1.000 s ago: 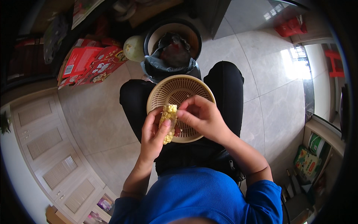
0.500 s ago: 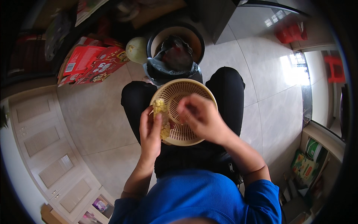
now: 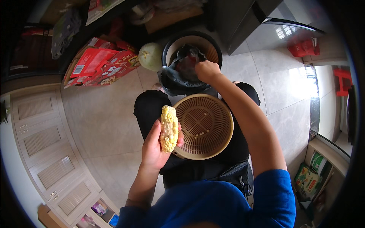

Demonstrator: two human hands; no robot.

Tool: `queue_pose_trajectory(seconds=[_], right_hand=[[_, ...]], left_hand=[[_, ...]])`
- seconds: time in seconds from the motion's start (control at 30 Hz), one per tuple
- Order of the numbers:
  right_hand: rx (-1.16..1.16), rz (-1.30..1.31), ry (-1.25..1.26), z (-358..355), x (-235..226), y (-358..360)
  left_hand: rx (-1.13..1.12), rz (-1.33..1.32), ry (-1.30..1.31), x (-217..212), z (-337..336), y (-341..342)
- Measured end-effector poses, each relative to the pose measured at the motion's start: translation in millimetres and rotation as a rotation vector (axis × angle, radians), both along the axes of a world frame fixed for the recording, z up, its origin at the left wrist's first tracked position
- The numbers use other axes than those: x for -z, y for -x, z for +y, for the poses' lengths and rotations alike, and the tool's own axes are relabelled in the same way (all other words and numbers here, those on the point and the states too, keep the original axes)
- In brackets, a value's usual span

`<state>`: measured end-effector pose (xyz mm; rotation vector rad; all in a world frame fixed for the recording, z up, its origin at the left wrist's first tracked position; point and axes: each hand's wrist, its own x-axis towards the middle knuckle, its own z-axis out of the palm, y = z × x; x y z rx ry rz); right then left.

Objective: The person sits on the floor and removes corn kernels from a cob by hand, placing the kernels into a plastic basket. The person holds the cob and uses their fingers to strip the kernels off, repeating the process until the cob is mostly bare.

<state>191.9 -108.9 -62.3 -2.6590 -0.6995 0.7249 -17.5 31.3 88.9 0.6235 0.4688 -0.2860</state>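
My left hand (image 3: pixel 153 147) holds an ear of corn (image 3: pixel 169 131) upright, its thumb along one side and fingertips showing at the other. Pale yellow kernels cover most of the ear, with a bare strip down the middle. Beside it on my lap sits a beige plastic basket (image 3: pixel 197 154) with slotted walls and several loose kernels inside. My right arm reaches past the basket, and my right hand (image 3: pixel 207 71) is over the edge of a dark plastic bag (image 3: pixel 173 79) in a bin (image 3: pixel 166 51). Its fingers are curled together; whatever they hold is hidden.
A pale green round melon (image 3: pixel 149 56) stands left of the bin, beside red cardboard boxes (image 3: pixel 108 62). Light cabinet doors (image 3: pixel 42 140) line the left side. A dark glossy cabinet (image 3: pixel 251 26) stands at the far right, and a shelf with packages (image 3: pixel 310 176) at the near right.
My right hand has moved from above the basket forward to the bag in the bin. The ear of corn, still in my left hand, now shows its bare strip more fully.
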Motion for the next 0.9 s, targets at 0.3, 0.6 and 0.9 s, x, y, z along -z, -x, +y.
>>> queue_pose_trajectory(seconds=[0.3,0.6,0.9], right_hand=[[0.443,0.911,-1.297,-34.4,-136.2,124.6],[0.696,0.745,-1.414,-26.7,-135.4,176.5],[0.677,0.655,-1.449,-30.2,-132.5,191.5]], left_hand=[[0.035,-0.015,-0.153,-1.9,-24.1,-0.5],[-0.012,-0.027,-0.312,-5.9,-63.3,7.0],[-0.032,-0.016,-0.418,0.5,-74.6,17.1]])
